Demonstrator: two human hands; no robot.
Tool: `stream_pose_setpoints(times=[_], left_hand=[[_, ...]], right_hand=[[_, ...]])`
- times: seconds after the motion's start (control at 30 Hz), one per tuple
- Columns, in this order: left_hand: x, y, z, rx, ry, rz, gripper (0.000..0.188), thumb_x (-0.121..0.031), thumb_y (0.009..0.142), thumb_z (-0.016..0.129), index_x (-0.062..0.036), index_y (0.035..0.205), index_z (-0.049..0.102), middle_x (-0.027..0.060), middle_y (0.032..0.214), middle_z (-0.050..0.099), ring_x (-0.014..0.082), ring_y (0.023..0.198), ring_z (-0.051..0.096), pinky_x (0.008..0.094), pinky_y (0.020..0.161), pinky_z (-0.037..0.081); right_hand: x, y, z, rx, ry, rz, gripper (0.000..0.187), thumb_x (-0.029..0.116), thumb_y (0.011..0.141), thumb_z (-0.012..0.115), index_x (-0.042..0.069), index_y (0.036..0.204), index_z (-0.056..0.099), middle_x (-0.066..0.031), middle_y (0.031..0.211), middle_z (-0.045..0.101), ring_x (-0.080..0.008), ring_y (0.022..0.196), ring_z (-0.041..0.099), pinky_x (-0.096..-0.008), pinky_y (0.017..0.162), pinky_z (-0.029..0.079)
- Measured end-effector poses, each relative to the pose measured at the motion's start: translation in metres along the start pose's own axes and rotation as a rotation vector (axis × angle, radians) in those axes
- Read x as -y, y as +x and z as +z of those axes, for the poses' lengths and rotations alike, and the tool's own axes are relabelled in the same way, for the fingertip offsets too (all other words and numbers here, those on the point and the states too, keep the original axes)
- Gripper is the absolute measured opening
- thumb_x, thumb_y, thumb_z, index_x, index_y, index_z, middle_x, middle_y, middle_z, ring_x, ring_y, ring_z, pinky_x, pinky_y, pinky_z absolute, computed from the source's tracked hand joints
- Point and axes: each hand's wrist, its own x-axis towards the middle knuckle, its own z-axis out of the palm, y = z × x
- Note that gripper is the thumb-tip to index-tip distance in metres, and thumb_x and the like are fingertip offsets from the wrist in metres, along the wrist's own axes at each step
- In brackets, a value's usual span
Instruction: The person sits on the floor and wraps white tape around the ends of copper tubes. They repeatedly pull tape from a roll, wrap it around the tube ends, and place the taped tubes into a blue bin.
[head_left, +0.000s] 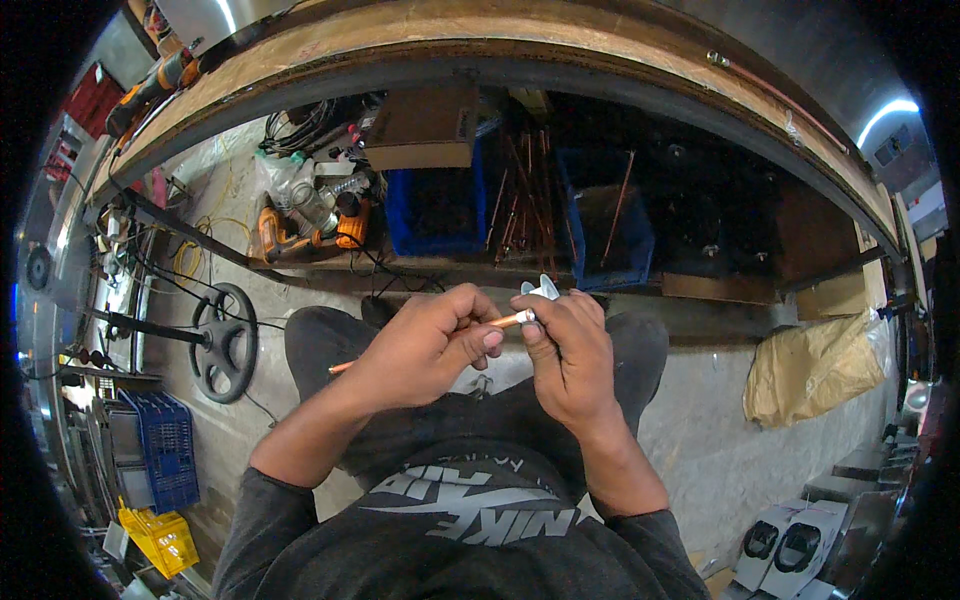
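Observation:
A thin copper tube [509,321] runs between my two hands in front of my lap. My left hand [430,345] is closed round it, thumb and fingers pinching near its silver-coloured end, and the tube's other end comes out on the left beside my wrist. My right hand [572,360] is closed too, its thumb and forefinger at the silver end. Just above my right fingers a pale, wing-shaped piece [541,287] sticks out; its lower part is hidden, so I cannot tell its kind or whether it joins the tube.
Ahead is a wooden workbench [480,48]. On its lower shelf are a blue bin [432,240], several copper rods [520,205], an orange power drill [275,232] and a cardboard box [422,135]. A black handwheel [222,343] stands at left, a brown paper sack [815,370] at right.

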Motion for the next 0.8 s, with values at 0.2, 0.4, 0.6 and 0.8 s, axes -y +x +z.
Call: stream_pose_setpoints(times=[0.2, 0.4, 0.6, 0.8], left_hand=[[0.002, 0.000, 0.001, -0.038, 0.242, 0.058, 0.025, -0.022, 0.092, 0.068, -0.0010, 0.096, 0.056, 0.0164, 0.073, 0.065, 0.0270, 0.066, 0.065, 0.0337, 0.063, 0.049], [0.007, 0.004, -0.003, 0.055, 0.103, 0.123, 0.022, -0.023, 0.097, 0.062, -0.0009, 0.099, 0.062, 0.0130, 0.071, 0.061, 0.0246, 0.060, 0.055, 0.0343, 0.060, 0.046], [0.003, 0.000, -0.006, 0.086, 0.101, 0.128, 0.022, -0.022, 0.096, 0.062, -0.0010, 0.099, 0.061, 0.0134, 0.072, 0.061, 0.0256, 0.061, 0.057, 0.0353, 0.059, 0.045], [-0.006, -0.002, -0.003, 0.036, 0.210, 0.025, 0.024, -0.023, 0.094, 0.066, -0.0015, 0.098, 0.057, 0.0118, 0.071, 0.062, 0.0235, 0.063, 0.062, 0.0348, 0.058, 0.046]], right_hand=[[-0.001, -0.001, 0.000, 0.040, 0.063, 0.067, 0.019, 0.016, 0.094, 0.060, 0.005, 0.108, 0.068, -0.0132, 0.083, 0.061, -0.0318, 0.076, 0.056, -0.0394, 0.081, 0.044], [0.003, 0.000, 0.000, 0.042, 0.117, 0.069, 0.021, 0.016, 0.092, 0.062, 0.006, 0.111, 0.068, -0.0118, 0.082, 0.060, -0.0304, 0.078, 0.056, -0.0421, 0.082, 0.043], [0.009, 0.000, -0.005, 0.069, -0.095, -0.045, 0.031, 0.018, 0.091, 0.063, 0.010, 0.121, 0.065, -0.0085, 0.080, 0.057, -0.0275, 0.081, 0.057, -0.0445, 0.089, 0.042], [0.007, -0.002, -0.003, 0.044, -0.018, 0.028, 0.032, 0.017, 0.088, 0.068, 0.006, 0.118, 0.069, -0.0069, 0.080, 0.060, -0.0250, 0.076, 0.059, -0.0400, 0.087, 0.044]])
